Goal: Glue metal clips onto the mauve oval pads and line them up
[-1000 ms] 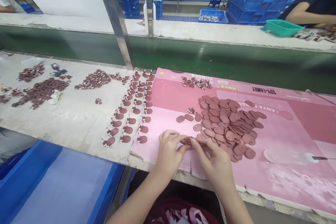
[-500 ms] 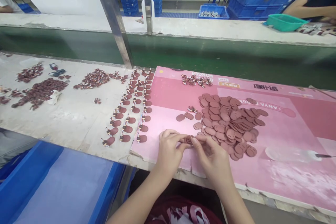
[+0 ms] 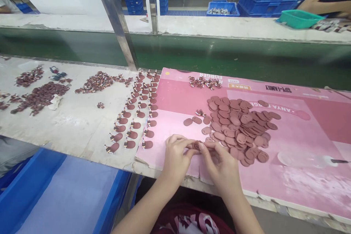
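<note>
Between the fingertips of both hands is a small brown figure part (image 3: 196, 145), partly covered by the fingers. My left hand (image 3: 177, 155) pinches it from the left, and my right hand (image 3: 221, 161) pinches it from the right, both just above the pink board (image 3: 170, 128). Right beyond my right hand spreads a heap of brown oval discs (image 3: 233, 124). A few loose ovals and one small figure piece (image 3: 200, 113) lie ahead of my fingers. Left of my hands stand rows of small figures on oval bases (image 3: 131, 134).
Small brown parts (image 3: 97, 82) lie in piles on the white table at left. A clear squeeze bottle (image 3: 304, 159) rests on the board at right. A blue bin (image 3: 24, 186) is below left. A metal post (image 3: 113, 18) rises ahead; a co-worker's arm (image 3: 326, 5) shows across the bench.
Both hands stay nearly in place, still holding the small part together. The view has shifted very slightly; nothing on the table has visibly moved.
</note>
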`<action>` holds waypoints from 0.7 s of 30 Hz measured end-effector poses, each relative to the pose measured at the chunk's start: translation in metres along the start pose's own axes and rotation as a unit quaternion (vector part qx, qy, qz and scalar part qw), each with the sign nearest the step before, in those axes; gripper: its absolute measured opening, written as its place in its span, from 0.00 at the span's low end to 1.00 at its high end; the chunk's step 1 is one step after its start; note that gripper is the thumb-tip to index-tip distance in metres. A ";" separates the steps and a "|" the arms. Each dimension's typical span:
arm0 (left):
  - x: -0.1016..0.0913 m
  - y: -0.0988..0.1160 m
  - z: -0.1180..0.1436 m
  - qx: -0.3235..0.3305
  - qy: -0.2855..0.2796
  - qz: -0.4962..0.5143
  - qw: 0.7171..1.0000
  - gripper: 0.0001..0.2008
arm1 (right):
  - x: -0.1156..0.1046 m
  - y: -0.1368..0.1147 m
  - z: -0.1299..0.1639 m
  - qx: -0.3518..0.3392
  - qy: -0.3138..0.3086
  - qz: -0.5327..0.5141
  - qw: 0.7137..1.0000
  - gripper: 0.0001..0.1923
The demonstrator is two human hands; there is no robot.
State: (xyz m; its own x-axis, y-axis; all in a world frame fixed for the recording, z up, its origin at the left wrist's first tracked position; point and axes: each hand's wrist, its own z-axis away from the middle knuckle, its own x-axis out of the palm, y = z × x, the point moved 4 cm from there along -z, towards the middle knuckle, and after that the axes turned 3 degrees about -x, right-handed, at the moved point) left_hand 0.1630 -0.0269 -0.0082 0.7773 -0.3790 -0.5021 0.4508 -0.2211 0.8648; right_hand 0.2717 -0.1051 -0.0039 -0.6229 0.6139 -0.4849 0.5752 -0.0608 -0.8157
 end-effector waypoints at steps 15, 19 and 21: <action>-0.001 0.003 -0.002 -0.003 -0.004 0.001 1.000 0.16 | 0.000 0.003 -0.006 0.023 -0.078 -0.001 0.997 0.15; -0.001 0.004 -0.004 -0.006 -0.009 -0.005 1.000 0.15 | 0.001 0.002 -0.008 0.000 -0.075 0.027 0.997 0.13; -0.001 0.004 -0.004 -0.008 -0.009 -0.004 1.000 0.15 | 0.001 0.001 -0.008 -0.007 -0.072 0.031 0.997 0.12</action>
State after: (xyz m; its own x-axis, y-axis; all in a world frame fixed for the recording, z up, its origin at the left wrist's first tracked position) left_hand 0.1661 -0.0242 -0.0040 0.7658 -0.3935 -0.5087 0.4641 -0.2096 0.8606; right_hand 0.2756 -0.0979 -0.0027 -0.6549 0.4894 -0.5759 0.6224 -0.0829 -0.7783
